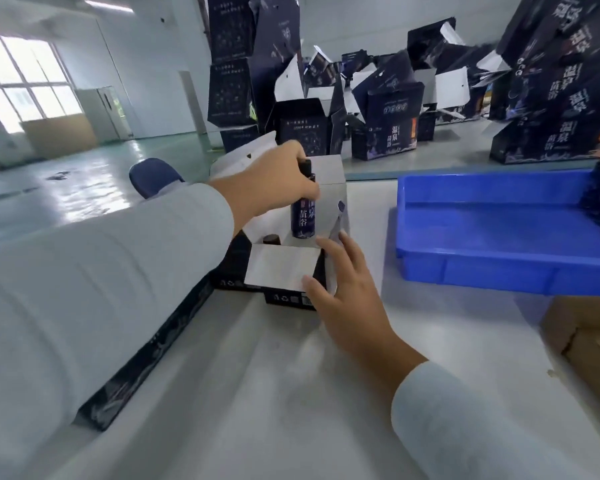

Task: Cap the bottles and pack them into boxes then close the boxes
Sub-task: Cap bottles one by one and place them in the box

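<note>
Right hand [347, 289] flat against open box [284, 268], left hand [274, 185] gripping dark bottle [304, 216] with Chinese lettering

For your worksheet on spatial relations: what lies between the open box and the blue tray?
Only bare white table separates the open box from the blue tray, per the head view.

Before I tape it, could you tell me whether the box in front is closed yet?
Open: the box's flaps stand apart, and the bottle rises above its opening.
</note>
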